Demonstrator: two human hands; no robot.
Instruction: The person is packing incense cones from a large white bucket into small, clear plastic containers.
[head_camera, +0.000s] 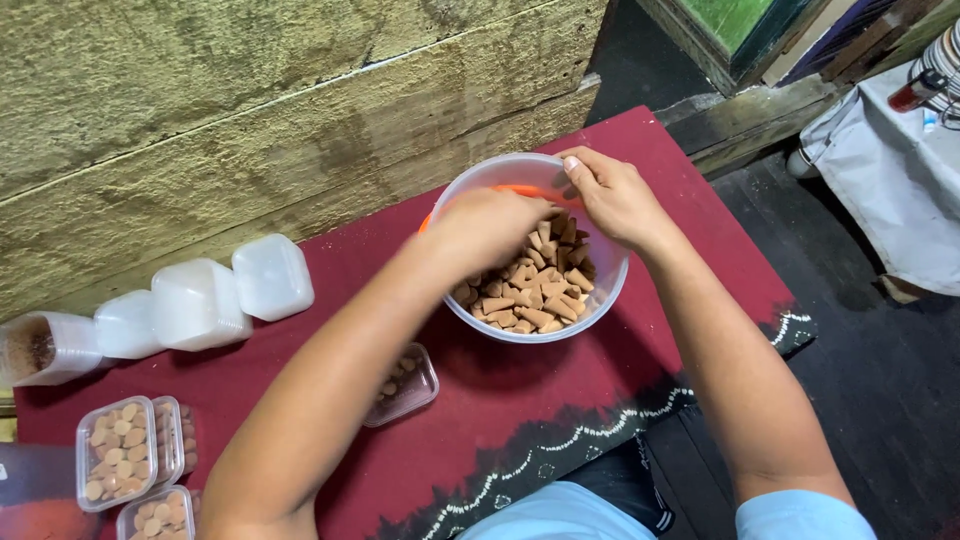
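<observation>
Head view: both hands, left hand (490, 225) and right hand (612, 198), fingers curled, among brown cones (530, 290) in clear bowl (600, 300).

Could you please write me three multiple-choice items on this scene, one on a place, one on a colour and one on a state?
1. Where are both hands?
A. In the bowl
B. On the white lids
C. On the floor

2. What colour is the cloth?
A. Blue
B. Dark red
C. Yellow

3. How is the small box below the bowl?
A. Sealed with a lid
B. Open, partly filled with cones
C. Upside down

Answers:
1. A: the left hand and right hand reach into the bowl of brown cones.
2. B: the cloth is dark red with a black, white-patterned edge.
3. B: the small box lies open with a few cones inside, partly hidden by the left arm.
</observation>
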